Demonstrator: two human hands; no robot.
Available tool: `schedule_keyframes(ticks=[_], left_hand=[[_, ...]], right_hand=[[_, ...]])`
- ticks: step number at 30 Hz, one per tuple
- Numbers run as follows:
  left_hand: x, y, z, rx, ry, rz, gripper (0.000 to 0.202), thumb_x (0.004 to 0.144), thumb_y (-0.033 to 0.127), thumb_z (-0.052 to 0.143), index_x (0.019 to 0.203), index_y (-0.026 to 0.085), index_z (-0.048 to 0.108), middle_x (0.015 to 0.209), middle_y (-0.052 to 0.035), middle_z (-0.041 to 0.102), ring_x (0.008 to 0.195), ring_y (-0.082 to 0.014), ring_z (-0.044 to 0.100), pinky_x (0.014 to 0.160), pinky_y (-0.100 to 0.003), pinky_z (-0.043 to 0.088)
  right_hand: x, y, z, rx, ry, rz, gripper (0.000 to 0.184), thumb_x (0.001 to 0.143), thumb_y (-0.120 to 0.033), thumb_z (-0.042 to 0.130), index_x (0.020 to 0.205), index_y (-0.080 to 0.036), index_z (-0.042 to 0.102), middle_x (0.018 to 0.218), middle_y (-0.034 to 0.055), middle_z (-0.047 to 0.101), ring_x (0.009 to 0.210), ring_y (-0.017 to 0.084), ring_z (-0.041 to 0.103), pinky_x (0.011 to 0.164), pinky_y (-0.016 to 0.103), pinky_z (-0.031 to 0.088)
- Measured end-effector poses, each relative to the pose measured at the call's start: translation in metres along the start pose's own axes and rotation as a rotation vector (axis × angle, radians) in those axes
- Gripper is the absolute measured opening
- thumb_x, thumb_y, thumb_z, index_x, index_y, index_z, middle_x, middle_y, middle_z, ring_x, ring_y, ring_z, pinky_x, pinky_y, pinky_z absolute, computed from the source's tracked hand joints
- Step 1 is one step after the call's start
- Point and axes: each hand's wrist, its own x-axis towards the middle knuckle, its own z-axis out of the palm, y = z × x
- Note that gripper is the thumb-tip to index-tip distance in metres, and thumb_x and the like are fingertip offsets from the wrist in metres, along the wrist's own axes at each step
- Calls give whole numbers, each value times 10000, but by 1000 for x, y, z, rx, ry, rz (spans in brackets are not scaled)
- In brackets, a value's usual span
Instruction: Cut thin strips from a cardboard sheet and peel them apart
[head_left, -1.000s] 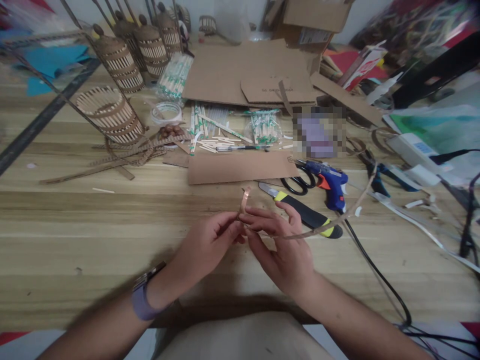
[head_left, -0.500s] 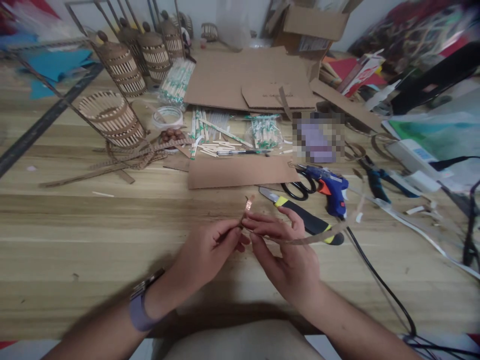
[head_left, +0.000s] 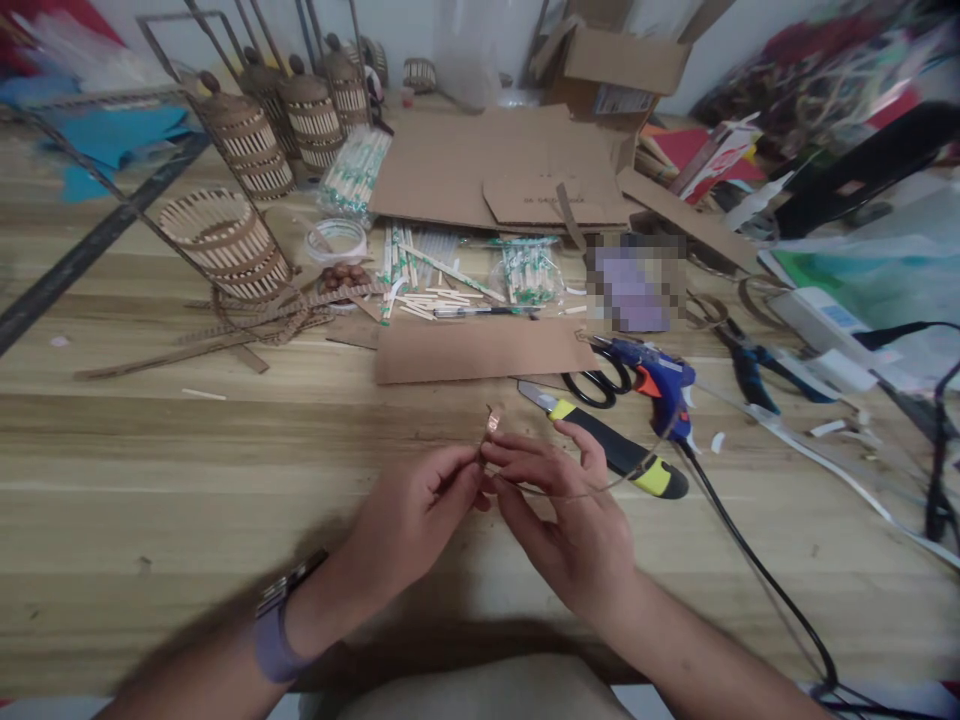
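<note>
- Landmark: utility knife (head_left: 611, 445), black-and-yellow handle, flat angled blade, lying on the smooth wood-grained tabletop (head_left: 225, 480).
- Workpiece: thin brown strip (head_left: 634, 475), pinched left of the knife; its free tail bows rightward across my view of the knife's handle. Whether they touch, I cannot tell.
- Left hand (head_left: 420, 520), left of the knife on its near side: thumb and forefinger pressed together on the strip.
- Right hand (head_left: 566, 510), just on the knife's near side: fingers closed lightly about the strip, thumb beneath.
- Copper-toned tab (head_left: 493, 424), shiny, standing above the fingers left of the knife; I cannot tell whether it belongs to the strip.
- Judgement: I would pinch near the worked spot, press evenly and let the tail curve freely; a sharp bend might crease it.
- Beyond the knife: flat matte cardboard piece (head_left: 480, 352), blue plastic glue gun (head_left: 664, 385).
- Far left of the knife: round basket (head_left: 225, 240), pale slats, brown bands.
</note>
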Motion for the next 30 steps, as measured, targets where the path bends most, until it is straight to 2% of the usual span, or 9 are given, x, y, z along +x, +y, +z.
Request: schedule_keyframes(ticks=[5,10,15,23,30], left_hand=[[-1,0,1,-34,-8,-19,294,1007,366,474,970,219,727,889,1,769,830,-158,710,734,-237,516],[2,1,0,-87,-27,-19,302,1003,409,501,1100,236,729,956,0,776,882,-168,712,771,-243,528],[3,3,0,-34,10,-27,320,1004,399,482,1061,230,748,902,-4,768,844,-169,706,734,-236,521],[1,2,1,-21,3,11,291,1016,337,468,1007,231,738,941,3,780,852,-162,713,757,-239,520],[1,5,-1,-12,4,-20,300,1003,389,494,1051,231,745,945,1,777,876,-170,706,762,-238,518]], right_hand=[[0,-2,-1,55,50,9,249,903,-73,602,1030,-276,538,1013,-32,811,1010,163,761,1117,403,387],[1,-3,0,27,26,-13,232,916,-85,601,1030,-280,544,1031,-36,809,1032,155,752,1121,412,375],[1,-2,3,-82,13,-14,176,941,-173,653,1036,-293,566,1048,-22,806,1059,188,741,1116,430,357],[0,0,-2,6,-10,-19,237,931,-105,597,1071,-286,538,1041,-16,809,1037,196,755,1120,449,376],[1,-3,0,-15,20,-13,219,926,-101,602,1022,-286,534,1006,-19,811,1010,191,760,1106,439,387]])
